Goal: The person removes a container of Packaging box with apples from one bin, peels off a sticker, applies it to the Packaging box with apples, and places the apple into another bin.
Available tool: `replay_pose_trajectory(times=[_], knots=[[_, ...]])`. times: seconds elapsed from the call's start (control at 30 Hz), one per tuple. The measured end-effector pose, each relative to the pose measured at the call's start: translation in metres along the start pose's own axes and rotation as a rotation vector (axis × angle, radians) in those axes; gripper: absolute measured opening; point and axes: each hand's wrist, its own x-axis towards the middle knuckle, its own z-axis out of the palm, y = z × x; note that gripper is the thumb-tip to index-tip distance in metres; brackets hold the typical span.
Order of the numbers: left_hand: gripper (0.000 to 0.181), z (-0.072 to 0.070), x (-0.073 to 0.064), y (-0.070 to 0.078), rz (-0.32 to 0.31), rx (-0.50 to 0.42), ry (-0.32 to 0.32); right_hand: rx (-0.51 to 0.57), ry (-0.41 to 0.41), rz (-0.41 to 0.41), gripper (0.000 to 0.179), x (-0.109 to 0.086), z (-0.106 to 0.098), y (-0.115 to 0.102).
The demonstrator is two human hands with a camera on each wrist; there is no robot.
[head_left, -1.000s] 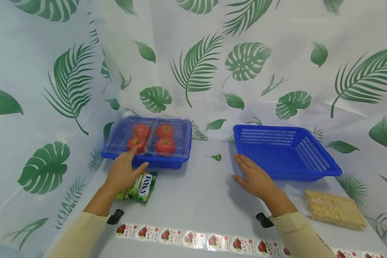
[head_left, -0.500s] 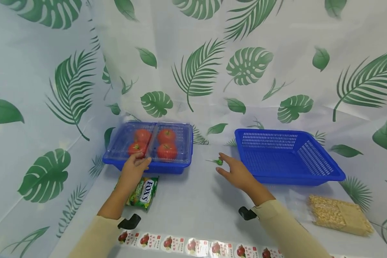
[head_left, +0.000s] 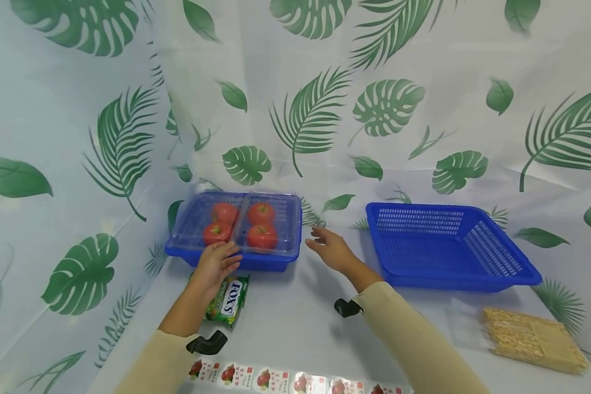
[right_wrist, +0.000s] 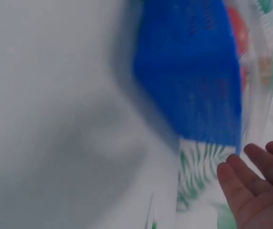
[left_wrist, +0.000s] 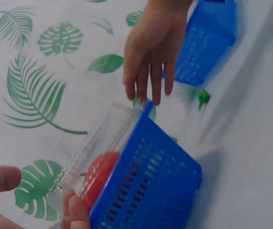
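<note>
Several red apples (head_left: 262, 236) sit in clear plastic clamshell boxes (head_left: 191, 223) inside the left blue basket (head_left: 266, 264). My left hand (head_left: 214, 269) is at that basket's front rim, fingers loosely bent by the boxes and gripping nothing. Past the basket's right side, my right hand (head_left: 335, 253) hovers with fingers spread and holds nothing; its fingertips come near the rim in the right wrist view. A green-wrapped lollipop (left_wrist: 203, 97) lies on the table between the two baskets, hidden by my right hand in the head view. The green Fox's candy bag (head_left: 232, 302) lies partly under my left hand.
Another blue basket (head_left: 453, 280) stands at the right. In front of it lies a clear bag of oat-like flakes (head_left: 514, 335). A strip of apple stickers (head_left: 271, 378) runs along the near edge, and a leaf-print sheet (head_left: 325, 164) closes off the back.
My right hand has moved left from the right basket, over the lollipop, to the left basket's right side. My left hand has drawn back from over the apples to the front rim.
</note>
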Motion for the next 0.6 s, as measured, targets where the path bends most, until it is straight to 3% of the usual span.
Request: replay_pose_trajectory(times=[0.17, 0.3, 0.47, 0.6], knots=[[0.054, 0.005, 0.007, -0.002, -0.025, -0.106, -0.005, 0.104, -0.014, 0.046, 0.067, 0.012, 0.011, -0.015], [0.054, 0.006, 0.013, 0.001, -0.052, -0.120, -0.017, 0.140, 0.021, 0.104, 0.074, 0.022, 0.017, -0.028], [0.060, 0.006, 0.023, 0.004, -0.083, -0.086, -0.020, 0.259, 0.072, 0.188, 0.081, 0.031, 0.022, -0.038], [0.074, 0.008, 0.030, 0.004, -0.090, -0.028, -0.006, 0.363, 0.051, 0.271, 0.084, 0.035, 0.023, -0.040]])
